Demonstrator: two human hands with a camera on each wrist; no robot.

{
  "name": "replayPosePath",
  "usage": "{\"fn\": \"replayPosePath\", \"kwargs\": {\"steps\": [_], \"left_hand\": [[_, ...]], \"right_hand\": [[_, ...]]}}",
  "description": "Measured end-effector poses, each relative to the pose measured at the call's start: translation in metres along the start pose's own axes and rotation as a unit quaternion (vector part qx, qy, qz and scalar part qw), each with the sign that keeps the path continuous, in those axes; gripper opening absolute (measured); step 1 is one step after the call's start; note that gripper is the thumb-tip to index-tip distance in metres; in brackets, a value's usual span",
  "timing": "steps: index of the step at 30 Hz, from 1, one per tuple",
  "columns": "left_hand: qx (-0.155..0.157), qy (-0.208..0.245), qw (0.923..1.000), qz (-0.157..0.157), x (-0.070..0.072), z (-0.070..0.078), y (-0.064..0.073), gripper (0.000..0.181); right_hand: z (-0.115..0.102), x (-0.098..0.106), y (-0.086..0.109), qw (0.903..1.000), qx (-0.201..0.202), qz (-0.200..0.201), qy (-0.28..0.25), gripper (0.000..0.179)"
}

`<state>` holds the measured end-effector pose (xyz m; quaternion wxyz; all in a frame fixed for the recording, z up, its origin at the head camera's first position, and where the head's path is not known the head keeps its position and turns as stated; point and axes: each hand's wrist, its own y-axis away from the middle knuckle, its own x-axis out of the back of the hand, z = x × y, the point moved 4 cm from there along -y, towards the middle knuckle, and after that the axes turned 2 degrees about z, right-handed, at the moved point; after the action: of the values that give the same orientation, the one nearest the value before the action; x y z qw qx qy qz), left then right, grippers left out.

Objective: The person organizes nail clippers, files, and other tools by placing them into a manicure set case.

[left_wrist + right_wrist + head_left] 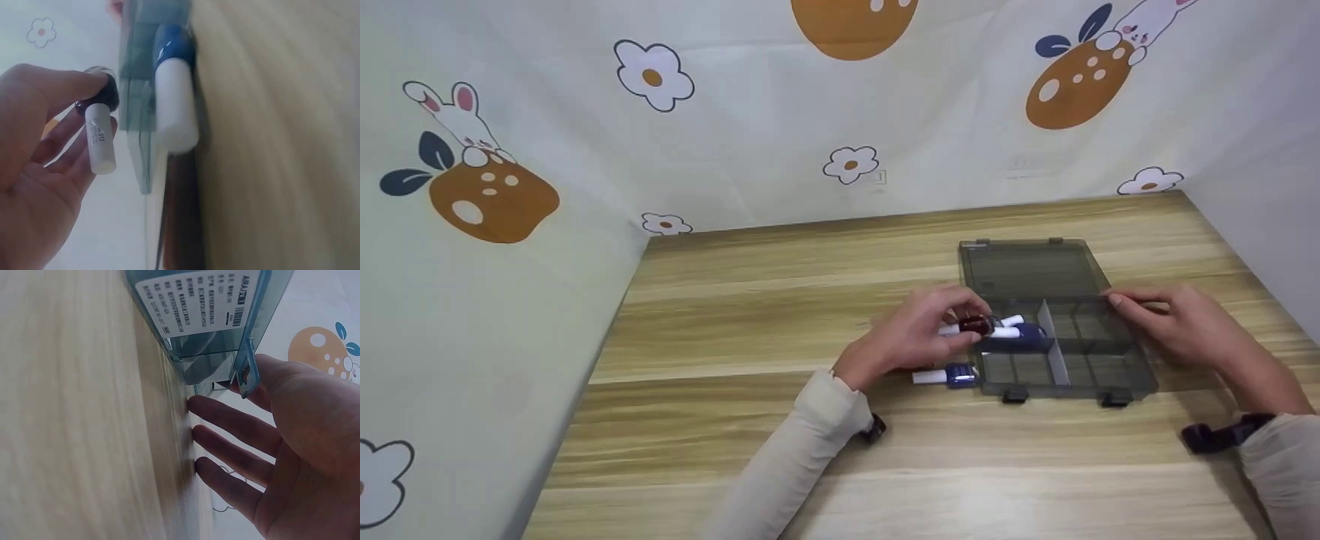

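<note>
Dark red and white-capped, a small bottle (976,325) sits pinched between the thumb and fingers of the left hand (913,331), at the left side of the compartment box (1146,379). The left wrist view shows "012" printed on its cap; the smaller lines beneath are too fine to read. The right hand (1200,330) holds the box's right edge near the hinge between thumb and index finger, the other 3 fingers extended and spread apart.

Grey see-through plastic makes up the box, its lid (1035,268) lying open toward the back and 2 dark latches at the front. A white label (197,304) on its outside carries rows of Chinese characters and a barcode, with "AIRAJ" legible beside more characters. Inside, left of a pale divider (1054,341), lie a blue bottle (1031,334) with a white cap and 1 more white cap (1012,320). Another blue bottle (960,375), also white-capped, lies on the wood-grain counter (720,315) just beside the front left corner. Beyond, a pale wall covering (750,150) shows flowers, rabbits and orange fruit.
</note>
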<state>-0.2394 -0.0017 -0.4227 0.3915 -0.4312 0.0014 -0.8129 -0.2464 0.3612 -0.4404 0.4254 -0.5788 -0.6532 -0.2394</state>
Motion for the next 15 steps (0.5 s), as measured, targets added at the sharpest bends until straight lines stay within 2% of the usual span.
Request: {"fn": "replayPosePath", "kwargs": {"steps": [7, 15], "left_hand": [[-0.021, -0.018, 0.9995, 0.016, -0.009, 0.008, -0.007, 0.026], [-0.031, -0.056, 0.9979, 0.003, -0.023, 0.02, -0.016, 0.025]], "right_hand": [[-0.001, 0.001, 0.001, 1.0, -0.005, -0.004, 0.005, 0.033], [-0.001, -0.001, 0.0, 1.0, -0.007, -0.006, 0.005, 0.033]]}}
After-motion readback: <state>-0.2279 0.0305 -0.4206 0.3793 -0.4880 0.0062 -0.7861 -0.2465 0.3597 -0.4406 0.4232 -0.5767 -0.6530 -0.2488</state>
